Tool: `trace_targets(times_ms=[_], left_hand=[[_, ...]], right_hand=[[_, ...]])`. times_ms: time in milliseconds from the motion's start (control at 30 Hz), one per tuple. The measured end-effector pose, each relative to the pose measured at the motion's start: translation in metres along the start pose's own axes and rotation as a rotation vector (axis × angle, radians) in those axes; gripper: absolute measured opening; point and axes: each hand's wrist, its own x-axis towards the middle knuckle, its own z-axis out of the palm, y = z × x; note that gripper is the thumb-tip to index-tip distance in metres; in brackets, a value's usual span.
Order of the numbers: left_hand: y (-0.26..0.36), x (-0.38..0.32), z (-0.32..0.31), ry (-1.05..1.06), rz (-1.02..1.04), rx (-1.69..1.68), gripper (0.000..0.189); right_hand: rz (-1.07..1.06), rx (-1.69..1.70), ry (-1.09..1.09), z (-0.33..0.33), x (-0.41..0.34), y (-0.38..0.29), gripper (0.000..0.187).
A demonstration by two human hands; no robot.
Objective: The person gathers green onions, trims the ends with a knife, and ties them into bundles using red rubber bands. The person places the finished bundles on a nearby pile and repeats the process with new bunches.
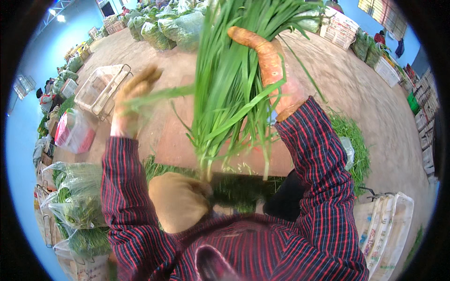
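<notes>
My right hand [269,59] grips a large bunch of garlic chives [225,95], its fingers wrapped around the leaves at the upper right. The long flat leaves rise past the top of the picture, and their pale stem ends hang near the edge of a reddish-brown board [175,147]. Blurred by motion, my left hand [137,95] is out to the left of the bunch. A smeared green leaf stretches from the bunch to its palm; whether the fingers close on it is unclear. Short cut bits lie scattered on the board's near edge.
A white plastic crate [102,87] stands on the floor at left, near a pink-and-clear bag [75,131]. Bagged greens [77,196] sit at lower left, loose greens [351,151] at right, and stacked crates [386,228] at lower right. People are in the background.
</notes>
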Motion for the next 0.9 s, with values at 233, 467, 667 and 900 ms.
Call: trace_targets(times_ms=[233,467,667,900], left_hand=[[-0.013,0.110,0.134,-0.330,-0.005,0.005,0.091],[-0.170,0.155,0.139,-0.261,-0.273,-0.035,0.058],[-0.232,0.164,0.120,-0.249,0.000,0.318,0.033],[-0.194,0.174,0.135,-0.096,0.287,0.563,0.045]], right_hand=[[-0.382,-0.471,-0.030,-0.045,0.061,0.019,0.046],[-0.015,-0.576,-0.125,-0.142,0.075,0.114,0.066],[0.221,-0.276,-0.172,-0.162,0.104,0.129,0.080],[-0.335,-0.561,0.026,-0.113,0.132,0.147,0.044]])
